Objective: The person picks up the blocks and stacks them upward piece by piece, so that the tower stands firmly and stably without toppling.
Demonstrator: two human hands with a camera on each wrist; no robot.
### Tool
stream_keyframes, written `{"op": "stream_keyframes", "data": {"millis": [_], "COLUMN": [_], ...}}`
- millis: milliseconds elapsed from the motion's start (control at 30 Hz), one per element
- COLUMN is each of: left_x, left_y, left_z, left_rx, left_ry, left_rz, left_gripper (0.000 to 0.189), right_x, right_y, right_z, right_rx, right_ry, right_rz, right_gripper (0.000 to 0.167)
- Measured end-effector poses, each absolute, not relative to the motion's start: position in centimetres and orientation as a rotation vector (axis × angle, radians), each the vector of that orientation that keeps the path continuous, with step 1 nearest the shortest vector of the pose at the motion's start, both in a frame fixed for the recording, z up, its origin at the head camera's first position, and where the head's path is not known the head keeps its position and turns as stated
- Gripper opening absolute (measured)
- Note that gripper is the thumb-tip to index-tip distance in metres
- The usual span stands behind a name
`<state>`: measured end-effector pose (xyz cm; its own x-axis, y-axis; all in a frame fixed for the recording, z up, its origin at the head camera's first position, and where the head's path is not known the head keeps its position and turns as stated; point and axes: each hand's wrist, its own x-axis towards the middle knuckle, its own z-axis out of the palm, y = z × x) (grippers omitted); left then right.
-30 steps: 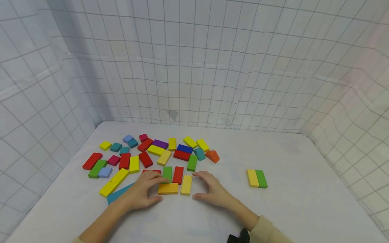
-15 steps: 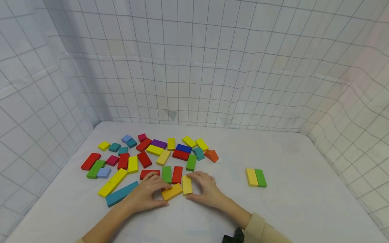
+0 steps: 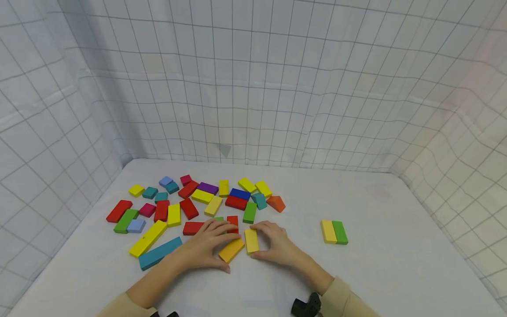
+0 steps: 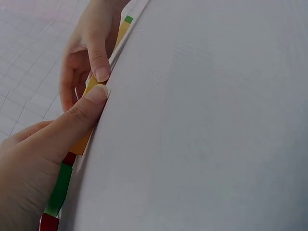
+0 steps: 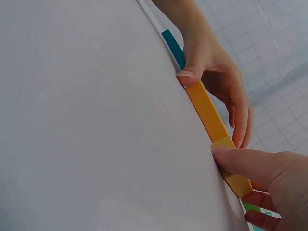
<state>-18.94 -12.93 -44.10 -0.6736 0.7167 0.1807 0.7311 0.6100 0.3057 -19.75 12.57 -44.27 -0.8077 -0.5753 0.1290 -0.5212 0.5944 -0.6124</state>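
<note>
White cloth (image 3: 277, 88) printed with dark grid lines hangs behind and at both sides of a pale tabletop (image 3: 376, 273), where many coloured blocks lie flat. Near the front middle, the person's right hand (image 3: 279, 246) pinches a pale yellow block (image 3: 251, 241), thumb at its near end and fingers at its far end. Just left of that lies an orange-yellow block (image 3: 231, 251), set at a slant, with one corner close beside the pale yellow one. Over it arches the left hand (image 3: 203, 248), fingers bent across its far side and thumb by its near corner; whether they grip it or only surround it, I cannot tell. Beyond these fingers show parts of a green block (image 3: 219, 219) and a red block (image 3: 233, 223), while a long blue block (image 3: 160, 253) lies by the left forearm beside a long yellow block (image 3: 148, 238). Well apart, on the right, a light yellow brick (image 3: 328, 232) and a green brick (image 3: 339, 232) lie side by side. Both forearms emerge from beige sleeves (image 3: 340, 301).
</note>
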Motion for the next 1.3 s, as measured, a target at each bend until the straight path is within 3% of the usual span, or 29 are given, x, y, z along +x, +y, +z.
{"op": "stream_keyframes", "data": {"millis": [567,1300], "left_x": [-19.8,-21.5], "left_y": [-11.3,1.9], "left_z": [-43.8,-44.6], "left_rx": [-1.198,-0.948], "left_ry": [-2.883,-2.801], "left_rz": [-0.684,-0.51], "left_gripper": [0.071,0.072], "right_x": [-20.2,-21.8], "right_y": [13.9,26.2], "right_z": [-43.5,-42.4], "right_rx": [-0.902,-0.738], "right_ry": [2.68,2.92], "right_rz": [-1.01,-0.858], "right_gripper": [0.057,0.055]}}
